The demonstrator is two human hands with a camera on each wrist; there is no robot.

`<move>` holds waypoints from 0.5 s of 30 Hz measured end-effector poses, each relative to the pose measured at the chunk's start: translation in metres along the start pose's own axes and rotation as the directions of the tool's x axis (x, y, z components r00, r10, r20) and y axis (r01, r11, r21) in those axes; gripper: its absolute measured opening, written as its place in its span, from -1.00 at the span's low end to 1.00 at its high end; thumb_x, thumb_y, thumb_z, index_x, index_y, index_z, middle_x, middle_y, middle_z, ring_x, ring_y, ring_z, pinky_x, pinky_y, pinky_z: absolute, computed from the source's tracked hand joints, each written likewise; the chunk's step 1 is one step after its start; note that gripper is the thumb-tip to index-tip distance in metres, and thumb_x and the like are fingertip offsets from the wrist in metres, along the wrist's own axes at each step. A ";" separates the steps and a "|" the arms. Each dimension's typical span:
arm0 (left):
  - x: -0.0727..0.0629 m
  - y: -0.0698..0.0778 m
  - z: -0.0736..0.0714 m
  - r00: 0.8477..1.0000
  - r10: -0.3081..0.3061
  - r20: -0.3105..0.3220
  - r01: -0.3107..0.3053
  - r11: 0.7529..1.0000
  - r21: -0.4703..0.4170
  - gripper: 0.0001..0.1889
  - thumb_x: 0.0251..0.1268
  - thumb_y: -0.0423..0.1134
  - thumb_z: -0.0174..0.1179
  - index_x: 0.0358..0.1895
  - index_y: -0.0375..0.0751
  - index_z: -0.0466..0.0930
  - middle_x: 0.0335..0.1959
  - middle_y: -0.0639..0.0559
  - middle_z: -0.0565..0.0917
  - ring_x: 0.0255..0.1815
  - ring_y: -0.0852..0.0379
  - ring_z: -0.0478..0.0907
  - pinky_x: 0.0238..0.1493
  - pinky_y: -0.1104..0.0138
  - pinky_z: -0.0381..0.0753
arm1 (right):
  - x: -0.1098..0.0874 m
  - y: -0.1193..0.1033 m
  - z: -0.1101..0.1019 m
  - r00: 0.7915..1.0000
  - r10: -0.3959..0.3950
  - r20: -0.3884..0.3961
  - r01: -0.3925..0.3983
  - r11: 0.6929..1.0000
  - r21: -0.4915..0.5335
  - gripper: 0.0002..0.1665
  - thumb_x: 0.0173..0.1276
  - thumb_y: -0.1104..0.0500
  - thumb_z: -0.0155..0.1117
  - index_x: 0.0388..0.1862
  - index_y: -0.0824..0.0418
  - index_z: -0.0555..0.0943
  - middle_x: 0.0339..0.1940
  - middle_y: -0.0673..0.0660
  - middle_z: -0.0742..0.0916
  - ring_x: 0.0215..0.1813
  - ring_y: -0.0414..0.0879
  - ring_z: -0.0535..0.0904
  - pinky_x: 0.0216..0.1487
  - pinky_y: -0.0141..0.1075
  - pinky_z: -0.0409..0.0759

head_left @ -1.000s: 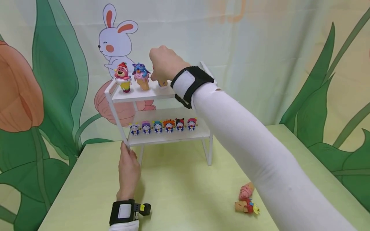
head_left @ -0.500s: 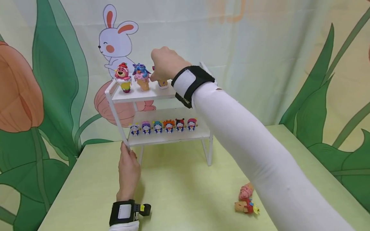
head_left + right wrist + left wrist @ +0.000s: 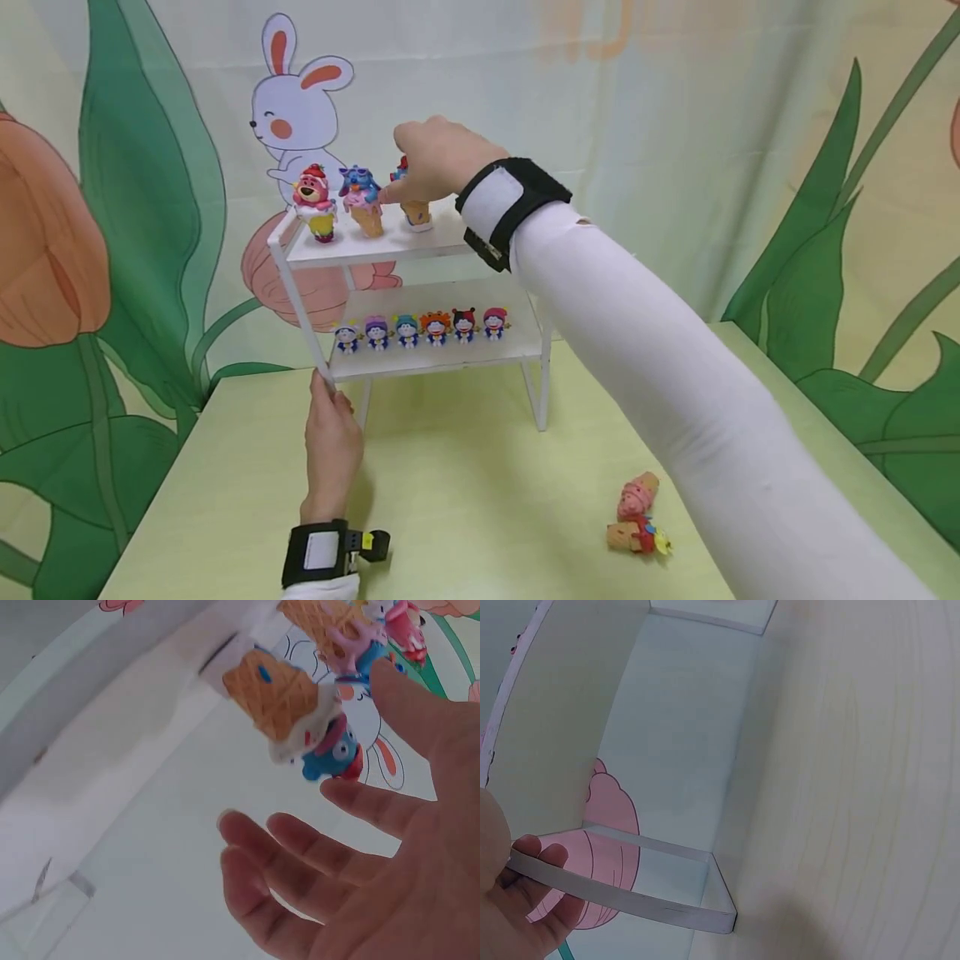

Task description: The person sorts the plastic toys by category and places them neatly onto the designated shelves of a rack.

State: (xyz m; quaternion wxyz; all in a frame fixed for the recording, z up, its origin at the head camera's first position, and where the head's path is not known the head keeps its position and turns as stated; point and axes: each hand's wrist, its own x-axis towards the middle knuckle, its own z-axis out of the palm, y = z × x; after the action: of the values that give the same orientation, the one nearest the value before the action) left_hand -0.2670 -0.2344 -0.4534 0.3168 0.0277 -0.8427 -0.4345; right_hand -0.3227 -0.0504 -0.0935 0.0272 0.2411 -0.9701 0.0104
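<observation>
My right hand (image 3: 444,157) is at the upper tier of a white two-tier shelf (image 3: 390,246), fingers spread and thumb apart. Beside it stands an ice-cream-cone figurine (image 3: 417,215) with a blue-and-red head, upright on that tier. In the right wrist view an index fingertip lies very near this figurine (image 3: 277,694); I cannot tell whether they touch. Left of it stand a blue-eared cone figurine (image 3: 363,204) and a pink bear figurine (image 3: 315,204). With my left hand (image 3: 332,442) I grip the shelf's front left leg (image 3: 622,898), fingers curled round the white bar.
Several small blue-and-white figurines (image 3: 436,330) in different hats line the lower tier. On the yellow table (image 3: 480,517), a pink cone figurine (image 3: 638,496) and a red-and-yellow one (image 3: 637,536) lie at the right, near my forearm. A printed cloth hangs behind.
My right thumb and fingers have opened away from the blue-and-red cone figurine, and the hand has shifted slightly right. More of that figurine shows. My left hand keeps its grip on the leg.
</observation>
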 end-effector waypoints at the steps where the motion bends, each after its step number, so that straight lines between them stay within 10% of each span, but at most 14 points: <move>1: 0.000 0.000 0.000 1.000 -0.001 -0.001 0.001 1.000 0.002 -0.47 0.58 -0.41 -0.23 0.52 -0.15 -0.04 0.07 -0.33 0.48 -0.11 -0.20 0.53 -0.11 -0.09 0.57 | -0.001 0.002 -0.002 1.000 0.001 -0.002 -0.001 1.000 -0.005 -0.09 0.35 -0.33 0.14 0.48 0.17 0.22 0.31 0.14 0.49 0.25 -0.02 0.44 0.24 -0.14 0.43; 15: 0.000 -0.001 -0.001 1.000 -0.001 -0.002 0.001 1.000 -0.009 -0.47 0.58 -0.40 -0.24 0.53 -0.14 -0.04 0.05 -0.32 0.48 -0.13 -0.19 0.52 -0.12 -0.09 0.57 | -0.040 0.041 -0.019 0.996 -0.062 -0.060 0.051 0.986 -0.160 -0.17 0.46 -0.34 -0.07 0.51 0.12 0.23 0.38 0.21 0.39 0.27 0.05 0.35 0.16 -0.01 0.47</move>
State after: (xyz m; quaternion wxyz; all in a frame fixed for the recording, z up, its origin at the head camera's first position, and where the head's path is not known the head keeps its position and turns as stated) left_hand -0.2670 -0.2361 -0.4536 0.3176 0.0269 -0.8403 -0.4386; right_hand -0.3057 0.0055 -0.0768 0.0778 0.2651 -0.9592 -0.0597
